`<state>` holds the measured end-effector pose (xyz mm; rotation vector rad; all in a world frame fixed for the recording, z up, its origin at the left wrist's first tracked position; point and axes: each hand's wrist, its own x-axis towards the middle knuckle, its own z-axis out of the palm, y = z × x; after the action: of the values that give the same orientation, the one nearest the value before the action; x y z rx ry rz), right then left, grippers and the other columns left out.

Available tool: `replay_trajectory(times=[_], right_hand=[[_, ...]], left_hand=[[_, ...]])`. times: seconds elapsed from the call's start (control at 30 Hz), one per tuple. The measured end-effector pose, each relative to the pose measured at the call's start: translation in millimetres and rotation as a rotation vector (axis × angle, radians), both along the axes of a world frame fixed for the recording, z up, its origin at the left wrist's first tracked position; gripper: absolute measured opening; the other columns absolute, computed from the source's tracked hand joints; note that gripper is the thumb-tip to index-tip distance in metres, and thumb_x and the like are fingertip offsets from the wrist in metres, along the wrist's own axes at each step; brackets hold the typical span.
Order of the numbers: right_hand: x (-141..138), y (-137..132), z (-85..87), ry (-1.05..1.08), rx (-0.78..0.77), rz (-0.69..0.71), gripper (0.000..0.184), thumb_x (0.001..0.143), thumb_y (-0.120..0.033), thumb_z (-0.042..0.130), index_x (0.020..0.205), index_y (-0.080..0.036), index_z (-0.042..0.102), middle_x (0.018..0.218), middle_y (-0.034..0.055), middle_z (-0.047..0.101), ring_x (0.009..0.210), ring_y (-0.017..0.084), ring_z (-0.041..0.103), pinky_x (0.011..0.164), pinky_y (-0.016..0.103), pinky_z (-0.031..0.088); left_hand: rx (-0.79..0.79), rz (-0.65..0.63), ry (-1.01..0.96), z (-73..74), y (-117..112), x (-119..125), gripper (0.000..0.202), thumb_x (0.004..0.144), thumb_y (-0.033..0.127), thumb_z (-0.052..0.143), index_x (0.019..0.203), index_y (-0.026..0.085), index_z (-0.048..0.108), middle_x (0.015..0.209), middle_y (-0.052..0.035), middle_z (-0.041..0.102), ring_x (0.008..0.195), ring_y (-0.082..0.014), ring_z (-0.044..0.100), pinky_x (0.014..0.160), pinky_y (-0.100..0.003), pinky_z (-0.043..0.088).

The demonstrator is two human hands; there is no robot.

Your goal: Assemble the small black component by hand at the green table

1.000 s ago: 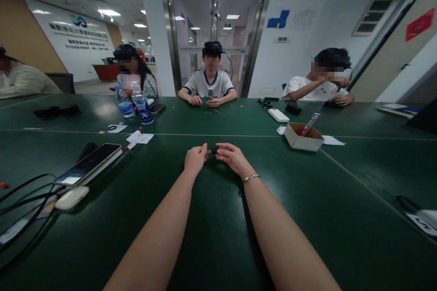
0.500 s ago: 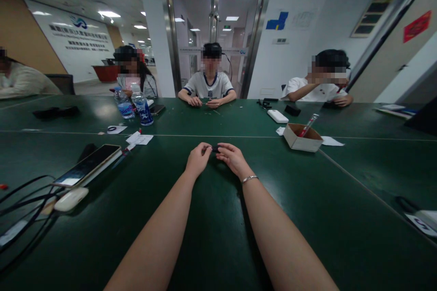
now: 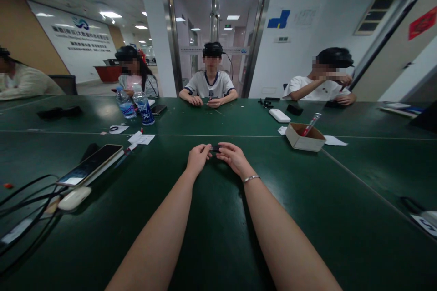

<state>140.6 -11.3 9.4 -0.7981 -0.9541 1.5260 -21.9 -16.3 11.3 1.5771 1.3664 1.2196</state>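
Both my hands meet over the middle of the dark green table [image 3: 218, 236]. My left hand [image 3: 197, 158] and my right hand [image 3: 233, 158] each pinch an end of a small black object [image 3: 215, 148] held between their fingertips, just above the tabletop. The object is too small to identify. A thin metal bracelet [image 3: 251, 178] circles my right wrist.
A phone [image 3: 89, 164], a white oval device [image 3: 74, 198] and black cables [image 3: 23, 200] lie at my left. A small cardboard box [image 3: 303, 137] with a red pen stands at the right. Two water bottles [image 3: 142, 107] stand farther back. Several people sit across the table.
My left fingers have closed in on the small black object, so less of it shows. Both hands stay in the same place.
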Motion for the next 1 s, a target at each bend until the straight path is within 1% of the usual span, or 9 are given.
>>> replay_trajectory(times=[0.27, 0.43, 0.53, 0.63, 0.73, 0.8, 0.9, 1.0], right_hand=[[0.3, 0.7, -1.4, 0.008, 0.007, 0.016, 0.029, 0.064, -0.011, 0.08, 0.09, -0.015, 0.068, 0.077, 0.004, 0.069, 0.067, 0.016, 0.069, 0.066, 0.025, 0.059], [1.3, 1.1, -4.0, 0.017, 0.037, 0.049, 0.034, 0.06, -0.01, 0.083, 0.091, -0.018, 0.069, 0.086, 0.0021, 0.067, 0.073, 0.017, 0.07, 0.074, 0.03, 0.06], [1.0, 1.2, -4.7, 0.02, 0.042, 0.055, 0.036, 0.059, -0.01, 0.083, 0.091, -0.018, 0.069, 0.089, 0.0025, 0.068, 0.075, 0.018, 0.07, 0.075, 0.03, 0.06], [0.2, 0.9, -3.5, 0.001, 0.025, 0.042, 0.033, 0.063, -0.012, 0.082, 0.092, -0.017, 0.068, 0.084, 0.0035, 0.069, 0.072, 0.017, 0.07, 0.07, 0.028, 0.06], [-0.3, 0.9, -1.3, -0.026, -0.005, 0.007, 0.026, 0.068, -0.017, 0.081, 0.09, -0.014, 0.067, 0.074, 0.0045, 0.069, 0.065, 0.016, 0.068, 0.063, 0.025, 0.059], [-0.3, 1.1, 0.2, -0.031, -0.023, -0.011, 0.025, 0.069, -0.019, 0.082, 0.089, -0.014, 0.067, 0.072, 0.0046, 0.068, 0.062, 0.015, 0.067, 0.061, 0.024, 0.057], [-0.1, 1.6, 1.5, -0.022, -0.038, -0.014, 0.029, 0.066, -0.021, 0.085, 0.087, -0.014, 0.067, 0.071, 0.0046, 0.069, 0.061, 0.014, 0.066, 0.06, 0.023, 0.057], [0.1, 2.2, 1.7, -0.011, -0.048, -0.017, 0.029, 0.065, -0.026, 0.086, 0.083, -0.013, 0.066, 0.069, 0.0052, 0.068, 0.059, 0.014, 0.065, 0.057, 0.022, 0.056]], left_hand=[[0.004, 0.015, 0.018, -1.8, 0.4, -0.5, 0.042, 0.084, 0.055, 0.05, 0.08, 0.016, 0.067, 0.066, -0.0028, 0.064, 0.057, -0.0138, 0.056, 0.058, -0.025, 0.041], [0.017, 0.055, 0.038, -4.3, 3.2, -0.8, 0.048, 0.084, 0.059, 0.048, 0.068, 0.016, 0.064, 0.058, -0.0019, 0.061, 0.052, -0.0132, 0.054, 0.056, -0.026, 0.04], [0.011, 0.054, 0.042, -5.7, 3.8, -1.6, 0.048, 0.084, 0.06, 0.048, 0.067, 0.017, 0.063, 0.057, -0.0016, 0.06, 0.052, -0.0134, 0.054, 0.056, -0.026, 0.039], [0.035, 0.034, 0.016, -7.0, 4.2, -1.8, 0.042, 0.083, 0.056, 0.052, 0.072, 0.018, 0.064, 0.062, -0.0014, 0.063, 0.058, -0.0146, 0.057, 0.06, -0.026, 0.042], [0.105, -0.024, -0.033, -6.8, 4.6, -1.6, 0.03, 0.083, 0.047, 0.056, 0.082, 0.019, 0.067, 0.077, -0.0029, 0.068, 0.074, -0.0169, 0.062, 0.07, -0.027, 0.046], [0.141, -0.051, -0.061, -5.4, 4.5, -1.3, 0.025, 0.082, 0.042, 0.058, 0.088, 0.019, 0.068, 0.087, -0.0041, 0.069, 0.083, -0.0184, 0.063, 0.076, -0.029, 0.047], [0.152, -0.056, -0.065, -2.9, 3.7, -0.9, 0.024, 0.081, 0.038, 0.06, 0.091, 0.018, 0.068, 0.09, -0.0058, 0.069, 0.085, -0.0193, 0.063, 0.08, -0.031, 0.047], [0.154, -0.057, -0.09, -2.2, 2.9, -0.1, 0.023, 0.08, 0.034, 0.063, 0.095, 0.017, 0.067, 0.091, -0.0066, 0.068, 0.084, -0.0185, 0.062, 0.08, -0.031, 0.048]])
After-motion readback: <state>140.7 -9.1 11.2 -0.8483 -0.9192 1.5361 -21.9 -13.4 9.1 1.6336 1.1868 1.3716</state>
